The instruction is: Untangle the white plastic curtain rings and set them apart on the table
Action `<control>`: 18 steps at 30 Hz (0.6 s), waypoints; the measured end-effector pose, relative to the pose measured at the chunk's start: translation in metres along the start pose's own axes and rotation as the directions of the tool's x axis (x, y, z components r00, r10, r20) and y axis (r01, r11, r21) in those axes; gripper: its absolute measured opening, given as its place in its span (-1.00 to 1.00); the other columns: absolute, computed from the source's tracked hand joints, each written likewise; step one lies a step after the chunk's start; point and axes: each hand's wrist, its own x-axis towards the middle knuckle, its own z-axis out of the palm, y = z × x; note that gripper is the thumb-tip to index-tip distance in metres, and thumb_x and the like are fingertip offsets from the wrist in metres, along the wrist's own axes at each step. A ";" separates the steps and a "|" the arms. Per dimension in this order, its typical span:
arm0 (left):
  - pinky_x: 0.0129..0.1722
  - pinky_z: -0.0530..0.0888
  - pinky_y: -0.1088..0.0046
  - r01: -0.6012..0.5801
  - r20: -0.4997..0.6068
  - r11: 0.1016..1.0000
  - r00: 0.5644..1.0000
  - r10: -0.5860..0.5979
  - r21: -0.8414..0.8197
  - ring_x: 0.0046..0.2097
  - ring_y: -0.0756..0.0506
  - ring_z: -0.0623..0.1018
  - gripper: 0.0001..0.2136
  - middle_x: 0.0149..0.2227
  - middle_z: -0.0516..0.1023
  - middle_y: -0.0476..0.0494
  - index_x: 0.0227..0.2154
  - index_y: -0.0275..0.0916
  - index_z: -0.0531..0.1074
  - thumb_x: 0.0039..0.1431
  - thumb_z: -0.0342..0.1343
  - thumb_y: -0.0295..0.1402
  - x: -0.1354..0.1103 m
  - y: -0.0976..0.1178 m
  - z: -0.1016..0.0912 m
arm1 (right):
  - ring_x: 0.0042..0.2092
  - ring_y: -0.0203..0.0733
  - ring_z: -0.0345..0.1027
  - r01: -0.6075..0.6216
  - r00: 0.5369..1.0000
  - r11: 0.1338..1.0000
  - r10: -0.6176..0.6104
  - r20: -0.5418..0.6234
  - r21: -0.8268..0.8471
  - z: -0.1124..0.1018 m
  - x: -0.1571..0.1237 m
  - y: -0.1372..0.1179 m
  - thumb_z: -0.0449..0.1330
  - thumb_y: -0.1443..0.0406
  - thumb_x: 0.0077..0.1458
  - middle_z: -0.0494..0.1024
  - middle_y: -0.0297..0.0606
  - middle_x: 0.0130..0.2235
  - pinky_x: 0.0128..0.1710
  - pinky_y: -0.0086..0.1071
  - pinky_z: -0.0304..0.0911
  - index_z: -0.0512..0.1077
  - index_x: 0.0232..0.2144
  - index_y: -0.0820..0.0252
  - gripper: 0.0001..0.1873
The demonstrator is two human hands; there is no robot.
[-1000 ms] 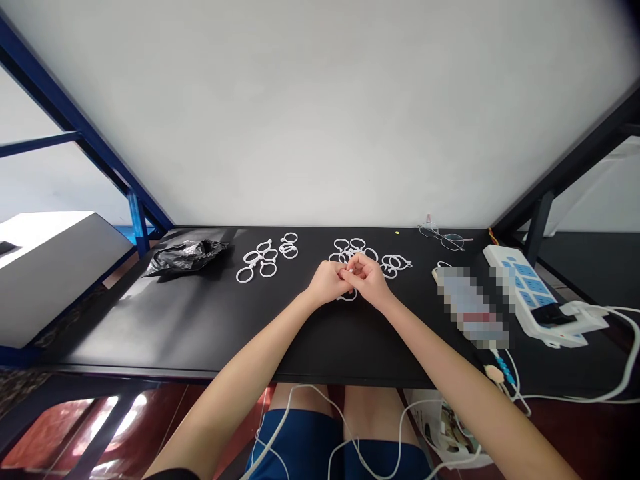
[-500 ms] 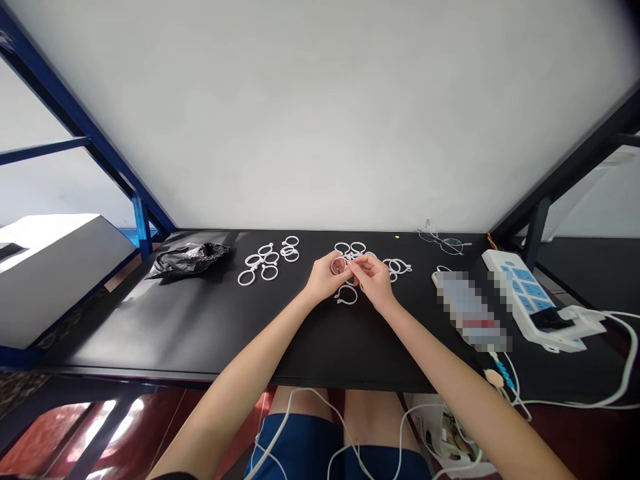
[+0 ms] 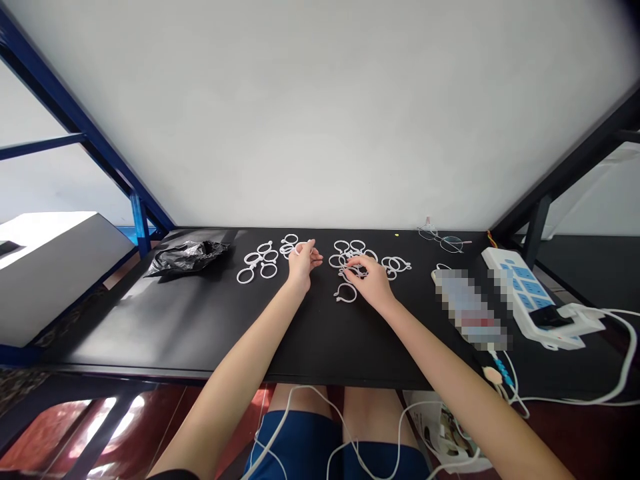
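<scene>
My left hand (image 3: 301, 263) has moved over the table, its fingers bent around a white plastic ring (image 3: 298, 249), part of which shows beside the thumb. Just left of it lie white clasp rings, several in a loose group (image 3: 269, 270) and a few more close to the hand. My right hand (image 3: 373, 280) hovers at the larger heap of white rings (image 3: 342, 246), thumb and forefinger curved and slightly apart over it. The fingers hide part of that heap. Nearer to me, a single ring (image 3: 346, 293) with its clasp unfastened lies on the black tabletop.
A crumpled black plastic bag (image 3: 190, 259) lies at the left. On the right are overlapping rings (image 3: 397, 265), eyeglasses (image 3: 443, 240), a blurred-out phone (image 3: 470, 308) and a white power strip (image 3: 530, 297) with plugged-in cables. A pale wall (image 3: 320, 120) rises behind the table.
My left hand has moved away to the left with a ring, parting from my right hand. The right hand has stayed by the heap, its fingers a little lower.
</scene>
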 end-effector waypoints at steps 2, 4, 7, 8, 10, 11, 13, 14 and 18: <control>-0.48 0.39 0.54 0.036 -0.071 0.996 0.997 -0.042 -0.088 -0.52 0.07 0.46 -0.75 -0.51 0.41 0.01 -0.57 -0.26 0.22 0.07 0.14 -0.29 0.003 0.000 -0.003 | -0.11 -0.01 0.44 0.018 0.998 0.999 -0.016 0.056 -0.027 0.002 -0.001 0.002 0.23 0.32 -0.04 0.58 -0.21 -0.23 -0.05 -0.09 0.31 0.45 -0.42 0.11 -0.96; -0.44 0.41 0.52 0.062 -0.127 0.986 0.989 -0.081 -0.152 -0.49 0.05 0.49 -0.78 -0.43 0.48 -0.07 -0.56 -0.27 0.24 0.16 0.03 -0.32 0.006 -0.002 -0.005 | -0.09 -0.01 0.44 0.031 0.996 0.999 -0.028 0.085 -0.034 0.004 -0.001 0.003 0.23 0.33 -0.04 0.58 -0.21 -0.21 -0.02 -0.08 0.30 0.45 -0.42 0.11 -0.95; -0.33 0.46 0.48 0.057 -0.183 0.979 0.979 -0.094 -0.197 -0.35 0.00 0.57 -0.88 -0.24 0.54 -0.17 -0.45 -0.28 0.35 0.18 -0.01 -0.39 0.010 -0.005 -0.008 | -0.09 -0.02 0.45 0.039 0.996 0.999 -0.036 0.084 -0.032 0.004 -0.001 0.003 0.23 0.34 -0.04 0.58 -0.22 -0.21 -0.01 -0.09 0.30 0.45 -0.41 0.11 -0.94; -0.30 0.47 0.48 0.049 -0.194 0.978 0.977 -0.089 -0.203 -0.29 -0.02 0.58 -0.91 -0.18 0.53 -0.19 -0.41 -0.28 0.37 0.16 0.00 -0.41 0.011 -0.006 -0.009 | -0.08 -0.02 0.44 0.038 0.996 0.999 -0.035 0.081 -0.032 0.004 -0.001 0.003 0.22 0.34 -0.04 0.58 -0.22 -0.21 -0.02 -0.09 0.30 0.45 -0.41 0.11 -0.94; -0.26 0.48 0.47 0.037 -0.210 0.977 0.974 -0.082 -0.210 -0.21 -0.06 0.59 -0.94 -0.09 0.50 -0.19 -0.36 -0.27 0.39 0.13 0.03 -0.44 0.012 -0.007 -0.010 | -0.08 -0.02 0.44 0.032 0.997 0.999 -0.029 0.076 -0.034 0.004 -0.002 0.004 0.22 0.35 -0.04 0.58 -0.22 -0.21 -0.02 -0.09 0.30 0.45 -0.42 0.11 -0.94; -0.26 0.49 0.46 0.037 -0.218 0.976 0.972 -0.085 -0.214 -0.19 -0.07 0.59 -0.94 -0.05 0.47 -0.20 -0.35 -0.27 0.39 0.13 0.03 -0.44 0.013 -0.007 -0.010 | -0.08 -0.02 0.43 0.028 0.997 0.999 -0.026 0.073 -0.035 0.004 -0.002 0.004 0.22 0.35 -0.04 0.58 -0.22 -0.21 -0.02 -0.09 0.30 0.44 -0.42 0.11 -0.94; -0.26 0.52 0.44 0.042 -0.237 0.974 0.967 -0.095 -0.221 -0.15 -0.10 0.60 -0.95 0.01 0.41 -0.21 -0.34 -0.26 0.37 0.14 0.03 -0.43 0.014 -0.007 -0.009 | -0.08 -0.02 0.42 0.022 0.997 0.999 -0.019 0.070 -0.039 0.004 -0.002 0.004 0.22 0.34 -0.04 0.58 -0.22 -0.20 -0.03 -0.09 0.30 0.44 -0.43 0.11 -0.95; -0.26 0.53 0.42 0.042 -0.246 0.974 0.964 -0.098 -0.223 -0.14 -0.11 0.59 -0.95 0.04 0.38 -0.21 -0.33 -0.26 0.35 0.15 0.03 -0.42 0.014 -0.007 -0.009 | -0.08 -0.02 0.42 0.020 0.998 0.999 -0.017 0.068 -0.041 0.004 -0.002 0.005 0.22 0.33 -0.04 0.58 -0.22 -0.20 -0.04 -0.10 0.30 0.44 -0.43 0.10 -0.96; -0.24 0.56 0.38 0.032 -0.261 0.974 0.961 -0.092 -0.226 -0.06 -0.15 0.56 -0.92 0.11 0.29 -0.25 -0.27 -0.23 0.31 0.18 0.02 -0.38 0.011 -0.005 -0.009 | -0.09 -0.01 0.41 0.018 0.998 0.999 -0.015 0.067 -0.044 0.004 -0.002 0.006 0.21 0.31 -0.03 0.58 -0.22 -0.21 -0.05 -0.09 0.29 0.45 -0.43 0.10 -0.97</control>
